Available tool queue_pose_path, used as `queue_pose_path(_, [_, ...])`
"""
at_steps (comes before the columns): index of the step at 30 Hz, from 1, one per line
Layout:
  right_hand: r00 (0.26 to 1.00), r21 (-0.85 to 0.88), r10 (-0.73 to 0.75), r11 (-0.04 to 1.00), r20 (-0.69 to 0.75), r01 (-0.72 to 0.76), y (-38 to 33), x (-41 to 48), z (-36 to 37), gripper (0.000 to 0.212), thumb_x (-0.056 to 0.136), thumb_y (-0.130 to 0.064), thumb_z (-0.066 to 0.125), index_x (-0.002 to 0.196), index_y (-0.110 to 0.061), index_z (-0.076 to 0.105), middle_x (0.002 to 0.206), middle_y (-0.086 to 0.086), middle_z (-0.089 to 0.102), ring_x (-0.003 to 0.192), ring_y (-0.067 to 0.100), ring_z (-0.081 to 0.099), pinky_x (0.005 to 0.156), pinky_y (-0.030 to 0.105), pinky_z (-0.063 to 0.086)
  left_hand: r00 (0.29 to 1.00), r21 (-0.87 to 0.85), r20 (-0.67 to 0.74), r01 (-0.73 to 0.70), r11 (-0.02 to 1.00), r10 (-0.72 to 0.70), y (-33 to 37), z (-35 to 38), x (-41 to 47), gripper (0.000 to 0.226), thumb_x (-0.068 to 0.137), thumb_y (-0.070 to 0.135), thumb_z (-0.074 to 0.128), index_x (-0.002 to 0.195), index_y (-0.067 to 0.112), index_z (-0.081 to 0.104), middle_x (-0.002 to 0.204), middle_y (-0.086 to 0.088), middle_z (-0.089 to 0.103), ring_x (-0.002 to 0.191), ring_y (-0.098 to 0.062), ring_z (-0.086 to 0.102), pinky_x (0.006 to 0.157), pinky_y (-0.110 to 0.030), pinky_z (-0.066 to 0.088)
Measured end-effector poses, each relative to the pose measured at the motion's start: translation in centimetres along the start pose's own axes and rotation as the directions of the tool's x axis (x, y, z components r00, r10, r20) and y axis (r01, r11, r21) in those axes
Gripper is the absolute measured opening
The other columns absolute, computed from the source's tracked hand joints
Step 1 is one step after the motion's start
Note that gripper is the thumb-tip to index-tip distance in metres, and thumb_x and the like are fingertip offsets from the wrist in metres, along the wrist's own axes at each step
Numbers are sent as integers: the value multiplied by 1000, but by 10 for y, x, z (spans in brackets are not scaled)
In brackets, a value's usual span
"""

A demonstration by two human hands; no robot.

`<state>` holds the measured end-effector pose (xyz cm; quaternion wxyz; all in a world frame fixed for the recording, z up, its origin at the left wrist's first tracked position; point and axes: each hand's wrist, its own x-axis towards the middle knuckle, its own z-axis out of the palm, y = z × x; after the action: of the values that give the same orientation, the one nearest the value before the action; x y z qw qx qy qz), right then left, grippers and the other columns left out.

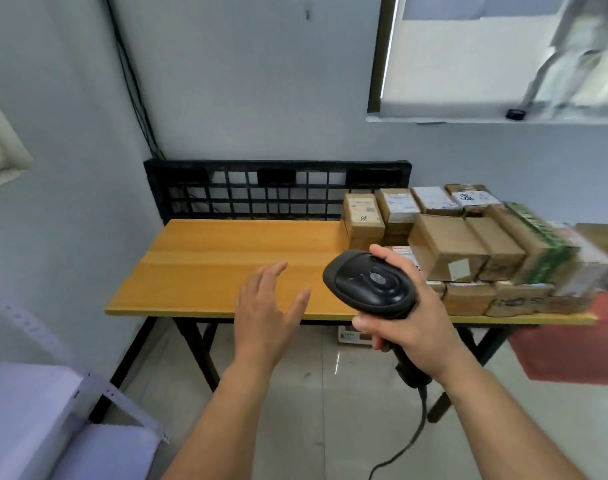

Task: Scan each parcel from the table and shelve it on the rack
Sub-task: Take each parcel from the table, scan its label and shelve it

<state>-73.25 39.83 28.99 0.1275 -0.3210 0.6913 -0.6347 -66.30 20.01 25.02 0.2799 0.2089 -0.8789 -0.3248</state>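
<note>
Fingers point(273, 273) of left hand point(266, 317) straight and spread apart, holding nothing, palm down above the near edge of the table point(205, 268), at 6 o'clock in view. Fingers point(365, 324) of right hand point(413, 323) curled tight round the handle of a black scanner point(366, 285), thumb laid along the top of its head, at 5 o'clock. Scanner head raised above the table top, rounded back toward the camera. Grey cable point(418, 431) hanging from the base of the handle toward 6 o'clock. Parcels point(469, 247) at 3 o'clock: brown cardboard boxes packed side by side and stacked on the right half of the table, several with white labels. Left hand well apart from them; right hand in front of the nearest ones in view, contact not determinable. Far right end of the stack blurred. Black grid panel point(278, 192) upright against the wall behind the table, at 12 o'clock. Corner of a pale metal rack point(119, 398) with a white shelf board at 8 o'clock. Small carton point(353, 336) on the tiled floor under the table, just behind the right hand. Red mat point(572, 348) on the floor at 4 o'clock.
</note>
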Motion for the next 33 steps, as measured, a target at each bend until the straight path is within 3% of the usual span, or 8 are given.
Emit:
queue_pose_path(3, [998,-20,16,1000,-66,-17,8,4,-17,85,67,-8,86,133,-47,49,113,-10,65,52,27,63,49,34,53,998,-41,53,-29,999,31,9,23,20,53,89,39,64,136,22,49,134,5,50,125,-12,42,101,-27,32])
queue_pose_path(10, [975,-13,60,998,-213,-64,22,5,-68,83,63,-16,85,130,-52,50,117,4,64,53,29,64,50,36,53,976,-61,173,-122,991,130,44,79,51,54,90,41,61,139,26,45,140,7,47,129,-9,38,100,-20,28])
queue_pose_path(22, [970,-39,80,995,-231,-91,55,31,-201,86,71,-2,85,130,-53,49,122,6,62,54,22,65,51,34,54,952,-52,264,-147,988,156,134,189,86,58,93,43,57,145,30,36,145,11,40,135,-7,32,107,-25,30])
queue_pose_path(28, [974,-18,84,996,-211,-89,76,46,-272,85,71,-2,85,130,-50,49,119,-5,63,52,23,63,54,42,58,917,71,382,-150,986,112,184,261,101,57,97,42,51,149,32,29,150,7,38,140,-12,26,114,-32,25])
queue_pose_path(33, [983,32,104,994,-154,-100,95,57,-315,85,70,-5,87,125,-58,50,123,-3,61,52,27,63,53,41,58,895,278,445,-135,951,-3,197,305,105,47,101,43,39,145,28,39,143,2,48,133,-18,35,111,-36,34])
